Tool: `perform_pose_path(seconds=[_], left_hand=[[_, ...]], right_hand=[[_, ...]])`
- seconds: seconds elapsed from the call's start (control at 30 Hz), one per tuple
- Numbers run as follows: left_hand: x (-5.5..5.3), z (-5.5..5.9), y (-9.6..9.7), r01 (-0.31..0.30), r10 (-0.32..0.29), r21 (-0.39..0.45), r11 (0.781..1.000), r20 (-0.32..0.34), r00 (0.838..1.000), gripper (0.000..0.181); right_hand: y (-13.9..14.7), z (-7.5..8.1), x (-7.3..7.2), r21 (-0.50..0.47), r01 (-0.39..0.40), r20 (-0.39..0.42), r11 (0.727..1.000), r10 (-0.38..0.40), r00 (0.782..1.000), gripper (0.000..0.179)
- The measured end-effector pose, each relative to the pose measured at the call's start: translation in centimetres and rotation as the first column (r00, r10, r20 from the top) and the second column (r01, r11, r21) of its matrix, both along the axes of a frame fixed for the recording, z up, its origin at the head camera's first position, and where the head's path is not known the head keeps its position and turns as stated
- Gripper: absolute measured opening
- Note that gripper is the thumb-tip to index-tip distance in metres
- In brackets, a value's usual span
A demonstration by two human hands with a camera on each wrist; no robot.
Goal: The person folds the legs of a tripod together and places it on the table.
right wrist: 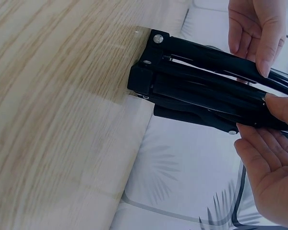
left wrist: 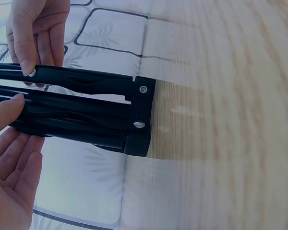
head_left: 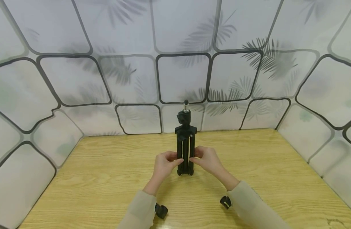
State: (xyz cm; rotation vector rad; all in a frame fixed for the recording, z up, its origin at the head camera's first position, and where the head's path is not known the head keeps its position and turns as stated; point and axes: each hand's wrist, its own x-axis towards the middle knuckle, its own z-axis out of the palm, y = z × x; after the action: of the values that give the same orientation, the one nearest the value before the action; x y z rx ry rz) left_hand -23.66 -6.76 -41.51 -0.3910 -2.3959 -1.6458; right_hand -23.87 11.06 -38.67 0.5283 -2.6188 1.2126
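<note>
A black folded tripod [head_left: 185, 140] stands upright on the wooden table, its silver stud with a black tip pointing up. My left hand [head_left: 165, 163] holds its left leg low down, thumb in front and fingers behind. On the other side, my right hand [head_left: 208, 158] pinches the right leg between thumb and fingers. In the left wrist view the tripod's lower end [left wrist: 143, 117], with round metal rivets, is right at the tabletop. The right wrist view shows the legs [right wrist: 206, 79] lying close together between both hands.
The wooden table [head_left: 112, 165] reaches back to a light patterned cloth wall [head_left: 181, 79] behind and on both sides. A black strap-like piece [head_left: 161, 211] shows at the left sleeve, and another black piece [head_left: 226, 202] at the right sleeve.
</note>
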Motion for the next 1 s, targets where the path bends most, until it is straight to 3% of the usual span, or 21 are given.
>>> perform_pose_path(seconds=[0.47, 0.7, 1.0], left_hand=[[-0.3, 0.0, -0.1, 0.045, -0.045, 0.013, 0.999, -0.028, 0.999, 0.018], [-0.5, -0.1, -0.4, 0.048, -0.048, 0.005, 0.999, -0.030, 0.998, 0.017], [-0.7, 0.0, -0.6, 0.070, -0.069, 0.006, 0.998, -0.031, 0.997, 0.019]], right_hand=[[1.6, 0.4, -0.3, 0.043, -0.110, -0.020, 0.993, 0.111, 0.994, 0.027], [2.3, 0.5, -0.5, 0.042, -0.066, 0.039, 0.997, 0.065, 0.997, 0.032], [2.3, 0.2, -1.0, -0.002, -0.042, 0.024, 0.999, 0.042, 0.999, 0.032]])
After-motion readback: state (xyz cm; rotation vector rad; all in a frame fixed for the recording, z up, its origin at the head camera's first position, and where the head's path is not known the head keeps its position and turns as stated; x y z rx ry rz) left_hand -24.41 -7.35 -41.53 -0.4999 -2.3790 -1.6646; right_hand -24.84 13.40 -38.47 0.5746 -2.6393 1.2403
